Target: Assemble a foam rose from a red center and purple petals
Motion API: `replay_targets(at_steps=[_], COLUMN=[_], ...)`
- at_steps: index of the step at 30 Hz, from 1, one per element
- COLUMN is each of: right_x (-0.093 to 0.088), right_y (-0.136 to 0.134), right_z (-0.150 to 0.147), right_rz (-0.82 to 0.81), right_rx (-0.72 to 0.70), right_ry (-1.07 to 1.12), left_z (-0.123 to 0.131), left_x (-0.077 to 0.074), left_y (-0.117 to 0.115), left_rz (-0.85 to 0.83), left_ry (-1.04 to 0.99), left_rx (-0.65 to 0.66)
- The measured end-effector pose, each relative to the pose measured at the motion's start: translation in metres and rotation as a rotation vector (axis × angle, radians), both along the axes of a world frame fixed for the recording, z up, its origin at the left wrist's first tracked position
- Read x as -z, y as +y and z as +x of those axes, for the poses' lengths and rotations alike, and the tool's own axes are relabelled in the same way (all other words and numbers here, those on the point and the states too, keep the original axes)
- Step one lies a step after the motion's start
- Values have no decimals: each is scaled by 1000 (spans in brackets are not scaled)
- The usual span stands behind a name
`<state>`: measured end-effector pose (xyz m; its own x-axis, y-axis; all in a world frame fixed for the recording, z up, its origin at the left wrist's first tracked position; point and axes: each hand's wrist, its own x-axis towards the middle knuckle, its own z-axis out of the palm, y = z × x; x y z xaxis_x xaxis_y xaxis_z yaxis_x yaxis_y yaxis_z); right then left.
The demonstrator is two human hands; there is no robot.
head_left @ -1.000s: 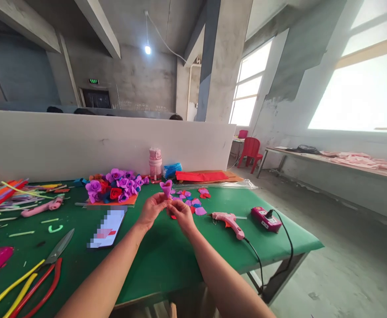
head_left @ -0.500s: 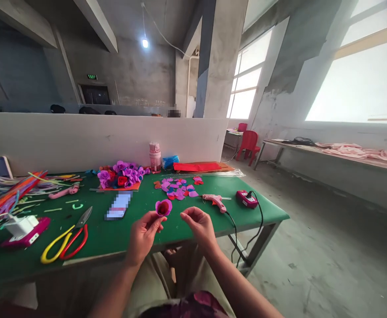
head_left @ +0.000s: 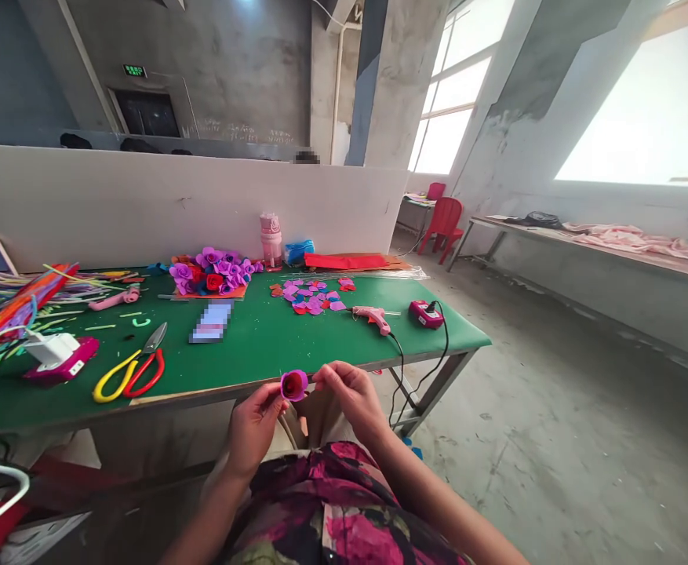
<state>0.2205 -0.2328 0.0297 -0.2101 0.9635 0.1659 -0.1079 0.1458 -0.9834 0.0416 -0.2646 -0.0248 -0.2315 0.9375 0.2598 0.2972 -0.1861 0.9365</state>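
My left hand (head_left: 253,424) pinches a small purple foam rose with a red centre (head_left: 293,384), held just in front of the green table's near edge (head_left: 226,384), above my lap. My right hand (head_left: 349,396) is curled, its fingertips pressing on the rose's right side. Loose purple, pink and red foam petals (head_left: 311,297) lie on the table beyond. A pink glue gun (head_left: 373,316) lies to their right, its cord running to a pink power strip (head_left: 426,314).
Yellow and red scissors (head_left: 132,369) and a phone (head_left: 211,322) lie left of centre. Finished foam roses (head_left: 214,271) and a pink bottle (head_left: 271,239) stand by the white partition (head_left: 143,204). Pipe cleaners (head_left: 20,302) and a pink charger block (head_left: 55,357) are at far left. Bare concrete floor lies to the right.
Both hands came back from over the table to my lap with the rose. My right hand, apart half a second ago, now touches the rose. The view has pulled back and tilted down.
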Motion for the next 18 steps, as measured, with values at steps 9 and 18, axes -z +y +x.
replay_targets(at_steps=[9, 18], right_x=[-6, 1], right_y=[-9, -9], right_z=[-4, 2], right_rz=[62, 171], right_rx=[-50, 160], right_ry=[-108, -165], left_z=[4, 7], left_x=[6, 7], left_y=[-3, -5], left_rz=[-28, -75], left_ry=[93, -148], left_rx=[50, 56])
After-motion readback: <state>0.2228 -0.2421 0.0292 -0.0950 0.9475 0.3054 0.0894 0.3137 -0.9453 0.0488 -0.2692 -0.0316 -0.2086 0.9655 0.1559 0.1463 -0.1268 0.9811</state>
